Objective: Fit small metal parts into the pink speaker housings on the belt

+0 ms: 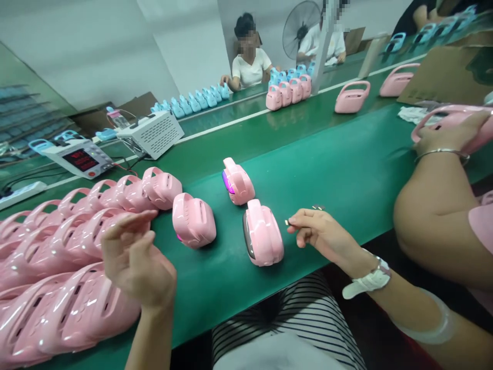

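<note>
My left hand (140,262) hovers over the right end of the rows of pink plastic devices with carry handles (73,303). Its fingers are apart and nothing shows in them. Between thumb and fingertips, my right hand (323,231) pinches a small plug-like piece (287,222) with a pale metal tip. Closest to that hand is a pink handled device (265,236) with a dark front panel. Behind it stands another pink device (239,182), its front glowing purple. A third pink device (194,221) sits nearer my left hand.
A power supply (82,158) with a red display and a vented grey box (152,134) stand at the back left. On my right, a co-worker's hand (450,131) holds a pink device. More pink devices (352,97) and blue ones (200,100) line the green bench.
</note>
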Motion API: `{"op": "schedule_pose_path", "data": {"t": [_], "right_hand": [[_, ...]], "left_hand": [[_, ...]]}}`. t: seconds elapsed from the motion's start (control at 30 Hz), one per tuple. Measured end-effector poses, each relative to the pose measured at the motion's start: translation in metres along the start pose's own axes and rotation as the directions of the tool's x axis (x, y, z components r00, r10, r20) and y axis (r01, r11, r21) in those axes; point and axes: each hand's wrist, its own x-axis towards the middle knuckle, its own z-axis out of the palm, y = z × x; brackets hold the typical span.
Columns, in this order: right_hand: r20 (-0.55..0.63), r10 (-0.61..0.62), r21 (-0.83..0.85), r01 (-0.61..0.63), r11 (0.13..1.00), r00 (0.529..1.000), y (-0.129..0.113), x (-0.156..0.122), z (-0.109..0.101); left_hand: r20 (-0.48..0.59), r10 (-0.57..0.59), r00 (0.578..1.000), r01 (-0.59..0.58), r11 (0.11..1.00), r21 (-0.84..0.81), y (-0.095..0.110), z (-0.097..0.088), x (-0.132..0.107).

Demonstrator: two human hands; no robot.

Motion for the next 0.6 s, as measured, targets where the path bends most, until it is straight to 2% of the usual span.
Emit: {"op": "schedule_pose_path", "data": {"t": [0.03,0.07,0.1,0.13,0.17,0.2,0.23,0.27,0.37,0.6], "right_hand": [[0.027,0.005,0.017,-0.006,1.000,1.000,0.000,0.001,0.005],[0.045,0.007,0.029,-0.008,1.000,0.999,0.001,0.002,0.009],[0.056,0.011,0.042,-0.013,0.999,0.998,0.002,0.004,0.012],[0.063,0.019,0.057,-0.022,0.998,0.998,0.003,0.005,0.014],[0.068,0.029,0.075,-0.034,0.997,0.997,0.004,0.007,0.016],[0.074,0.037,0.093,-0.044,0.995,0.997,0.005,0.008,0.017],[0.079,0.043,0.110,-0.051,0.993,0.996,0.006,0.009,0.017],[0.085,0.046,0.125,-0.056,0.991,0.995,0.007,0.009,0.017],[0.103,0.054,0.155,-0.070,0.985,0.993,0.008,0.009,0.016],[0.099,0.030,0.127,-0.043,0.991,0.995,0.008,0.006,0.017]], "left_hand": [[0.115,-0.009,0.993,0.011,1.000,-0.011,0.006,0.004,-0.010],[0.264,-0.087,0.961,0.085,0.996,0.020,0.010,0.009,-0.021],[0.399,-0.210,0.893,0.189,0.978,0.093,0.010,0.015,-0.032],[0.497,-0.340,0.798,0.288,0.940,0.182,0.008,0.021,-0.043],[0.556,-0.445,0.702,0.360,0.895,0.262,0.003,0.027,-0.052],[0.588,-0.513,0.626,0.407,0.857,0.316,-0.003,0.033,-0.060],[0.606,-0.547,0.577,0.431,0.835,0.344,-0.010,0.039,-0.067],[0.621,-0.554,0.555,0.438,0.829,0.348,-0.016,0.043,-0.071],[0.641,-0.532,0.554,0.447,0.839,0.311,-0.029,0.051,-0.076],[0.635,-0.539,0.553,0.496,0.826,0.270,-0.027,0.049,-0.078]]}}
